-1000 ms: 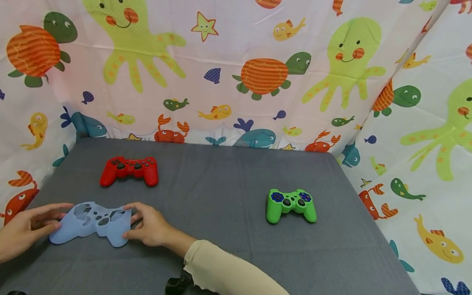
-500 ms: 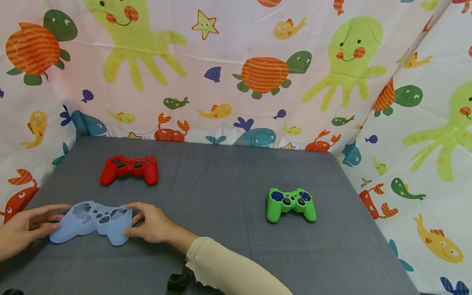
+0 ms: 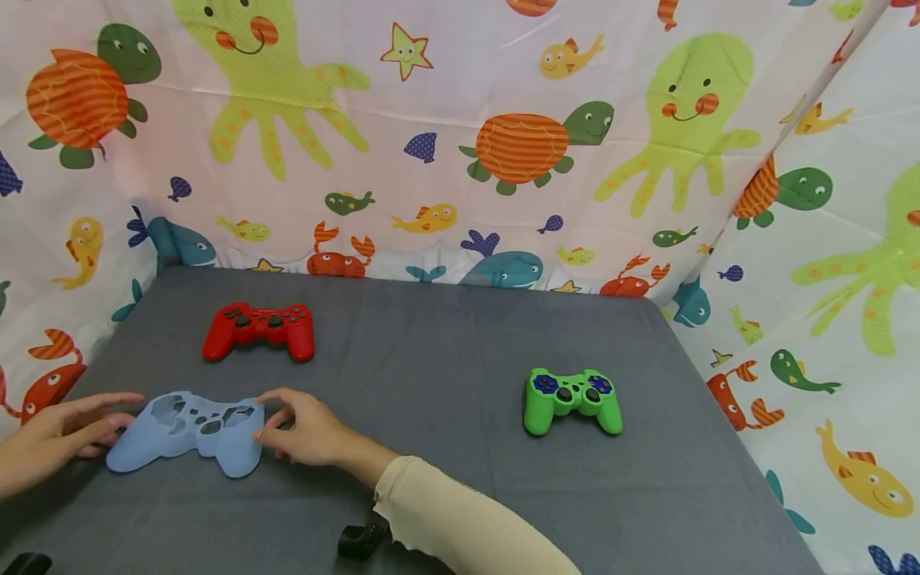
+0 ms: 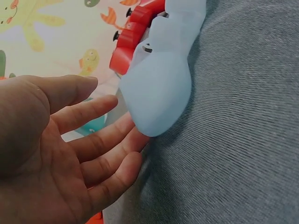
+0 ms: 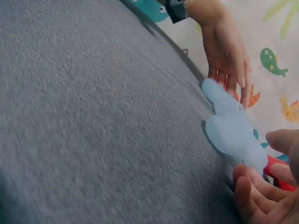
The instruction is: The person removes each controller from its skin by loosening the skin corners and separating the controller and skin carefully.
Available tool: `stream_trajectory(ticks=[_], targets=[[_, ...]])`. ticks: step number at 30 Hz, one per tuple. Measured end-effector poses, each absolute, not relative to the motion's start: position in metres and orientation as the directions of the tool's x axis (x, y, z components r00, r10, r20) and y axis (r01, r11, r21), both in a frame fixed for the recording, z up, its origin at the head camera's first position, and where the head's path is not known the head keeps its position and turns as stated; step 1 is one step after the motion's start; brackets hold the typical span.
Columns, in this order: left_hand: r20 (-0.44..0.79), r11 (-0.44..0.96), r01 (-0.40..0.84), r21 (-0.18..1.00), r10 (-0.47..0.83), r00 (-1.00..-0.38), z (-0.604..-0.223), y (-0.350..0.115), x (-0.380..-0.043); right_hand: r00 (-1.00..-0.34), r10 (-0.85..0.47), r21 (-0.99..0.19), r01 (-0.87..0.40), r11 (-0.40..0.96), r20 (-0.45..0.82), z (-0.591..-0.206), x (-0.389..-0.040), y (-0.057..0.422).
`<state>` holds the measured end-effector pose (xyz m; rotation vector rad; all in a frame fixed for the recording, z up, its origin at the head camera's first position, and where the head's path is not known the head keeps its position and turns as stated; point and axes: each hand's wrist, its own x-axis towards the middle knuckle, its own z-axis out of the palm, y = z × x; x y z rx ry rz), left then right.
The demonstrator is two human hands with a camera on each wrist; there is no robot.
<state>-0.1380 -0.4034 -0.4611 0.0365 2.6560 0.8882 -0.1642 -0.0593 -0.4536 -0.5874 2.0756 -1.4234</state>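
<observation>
A light blue controller cover with cut-out holes lies on the grey cloth at the left of the head view. My left hand is at its left grip; in the left wrist view the fingers are spread and loosely bent beside and under the grip's tip, the thumb off it. At the other end, my right hand has thumb and index close to the cover's right edge. The right wrist view shows that thumb standing apart from the cover, with the other fingers beside its end.
Behind the cover lies a red game controller. A green game controller with blue button areas lies to the right on the grey cloth. A patterned curtain with sea animals rises at the back and sides.
My left thumb has come up off the cover's left grip, and my right fingers have eased off its right edge. The head view has shifted slightly; the cover stays put on the cloth.
</observation>
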Motion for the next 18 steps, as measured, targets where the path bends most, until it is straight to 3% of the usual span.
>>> stream_trajectory(ticks=[18], targets=[[-0.277, 0.783, -0.058, 0.619, 0.149, -0.949, -0.444, -0.386, -0.162, -0.810, -0.575, -0.930, -0.115, 0.348, -0.115, -0.447, -0.193, -0.046]])
